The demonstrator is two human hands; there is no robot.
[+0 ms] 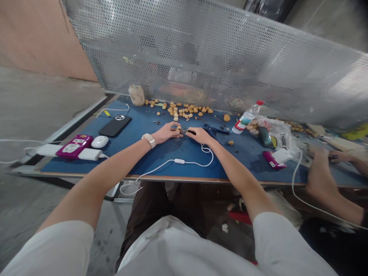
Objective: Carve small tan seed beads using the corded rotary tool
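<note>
Dead centre on the blue tabletop (pixel 241 163), a small tan bead (pixel 178 129) is pinched in the left hand (pixel 166 133), grip closed on it! The right hand (pixel 201 136) has its grip clamped on a black-handled tool (pixel 191 132), and the tool's metal tip sits right at the bead, though touching or just beside is too small to call. Blue-handled pliers (pixel 216 129) lie just beyond the right hand, with a spread of tan beads (pixel 179 110) along the far edge. Over to the right, a plastic bag (pixel 283 135) shows "THANK" before its folds cut the word off. A red-capped water bottle (pixel 246 117) lies beside it, label unreadable. At the right edge, a co-worker's hands (pixel 319 168) work on something hard to make out, and blurred patches mar the perforated metal screen (pixel 201 57).
</note>
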